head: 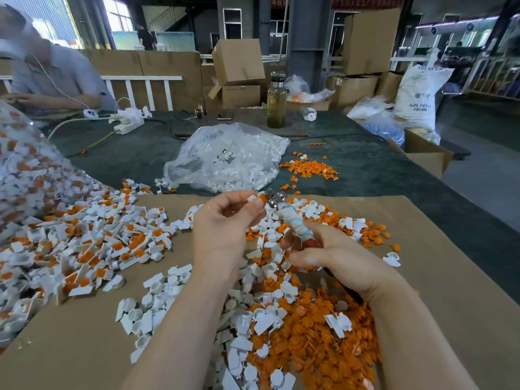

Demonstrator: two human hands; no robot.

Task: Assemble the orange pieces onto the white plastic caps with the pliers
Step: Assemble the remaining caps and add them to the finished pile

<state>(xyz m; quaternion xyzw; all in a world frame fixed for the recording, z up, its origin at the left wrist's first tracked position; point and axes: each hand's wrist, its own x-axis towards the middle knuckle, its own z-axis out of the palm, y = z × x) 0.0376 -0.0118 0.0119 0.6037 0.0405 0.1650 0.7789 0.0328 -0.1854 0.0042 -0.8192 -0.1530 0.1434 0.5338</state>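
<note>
Left hand [225,220] is pinching a white cap [252,197] with an orange piece [263,197] at its fingertips, holding it up so the pliers [284,212] can be squeezing the two together. Right hand [332,254] is gripping the tape-wrapped pliers handle, metal head touching the cap. Below the pliers, loose orange pieces [315,333] and hard white caps [157,294] are piling on brown cardboard [450,277]; left of them, finished caps [92,237]; beyond, a crinkly clear bag [225,159].
</note>
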